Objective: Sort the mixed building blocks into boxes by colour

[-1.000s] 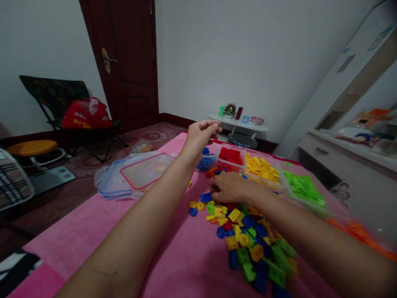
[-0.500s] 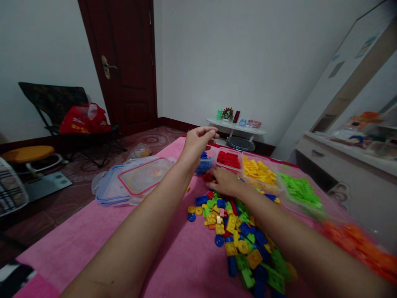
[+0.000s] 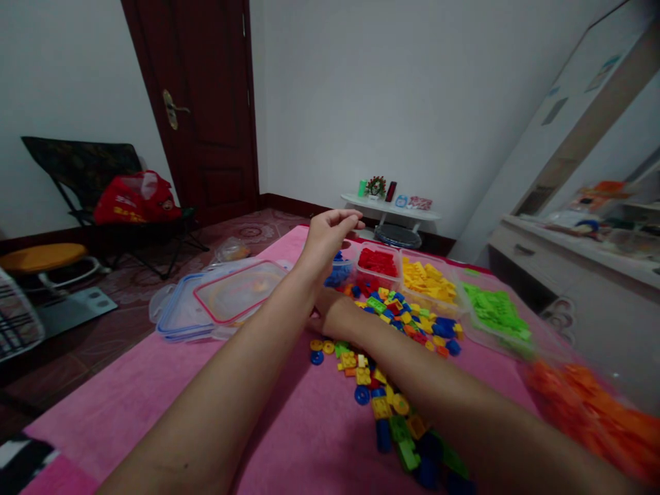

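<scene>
My left hand [image 3: 335, 230] is held up near the far edge of the table, in front of the box of blue bricks [image 3: 337, 271]. Its fingers are curled towards the thumb, and whatever may be in them is hidden. My right hand [image 3: 327, 309] reaches across under my left forearm, low over the cloth. That forearm covers its fingers. Mixed toy building bricks [image 3: 407, 313] in red, yellow, blue and green lie heaped on both sides of my right forearm. Small yellow and blue wheel-like rings [image 3: 316, 357] lie near my right wrist.
Clear boxes hold red bricks [image 3: 377, 261], yellow bricks [image 3: 427, 277], green bricks [image 3: 495, 309] and orange bricks [image 3: 592, 412] along the right. Stacked clear lids [image 3: 180, 309] with blue and red rims lie on the pink cloth [image 3: 155, 399] at left.
My right hand has moved left from beside the red box to under my left forearm, uncovering bricks there. My left hand has stayed in place.
</scene>
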### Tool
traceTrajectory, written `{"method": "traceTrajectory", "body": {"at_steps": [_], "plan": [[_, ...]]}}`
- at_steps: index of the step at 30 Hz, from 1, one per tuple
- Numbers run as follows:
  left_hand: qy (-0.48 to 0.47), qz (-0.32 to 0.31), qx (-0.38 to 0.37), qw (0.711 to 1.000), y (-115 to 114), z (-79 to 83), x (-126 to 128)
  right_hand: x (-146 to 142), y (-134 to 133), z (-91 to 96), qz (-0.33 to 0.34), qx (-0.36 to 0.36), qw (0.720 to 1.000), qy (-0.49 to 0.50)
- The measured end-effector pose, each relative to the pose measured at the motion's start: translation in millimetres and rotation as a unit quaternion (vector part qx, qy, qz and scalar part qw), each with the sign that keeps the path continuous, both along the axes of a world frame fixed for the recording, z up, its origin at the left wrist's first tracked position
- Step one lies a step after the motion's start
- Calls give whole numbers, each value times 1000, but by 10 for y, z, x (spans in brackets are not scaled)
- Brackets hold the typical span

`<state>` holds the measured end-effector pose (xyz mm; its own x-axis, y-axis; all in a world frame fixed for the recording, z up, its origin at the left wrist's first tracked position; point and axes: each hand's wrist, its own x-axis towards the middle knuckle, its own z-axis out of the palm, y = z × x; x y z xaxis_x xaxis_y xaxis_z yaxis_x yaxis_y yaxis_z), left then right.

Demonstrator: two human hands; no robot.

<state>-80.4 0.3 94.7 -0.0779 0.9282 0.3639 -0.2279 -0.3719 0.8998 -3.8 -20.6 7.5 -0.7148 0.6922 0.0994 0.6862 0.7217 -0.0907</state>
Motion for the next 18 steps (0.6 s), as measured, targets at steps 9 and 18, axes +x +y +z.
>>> {"method": "traceTrajectory", "body": {"at_steps": [9,18], "plan": [[96,-12,-25,995,61,-108,53,336,-330,357,-23,-57,985,-160],[589,21,70,805,191,-494,153,1018,-546,358,-117,-118,985,-42]]}}
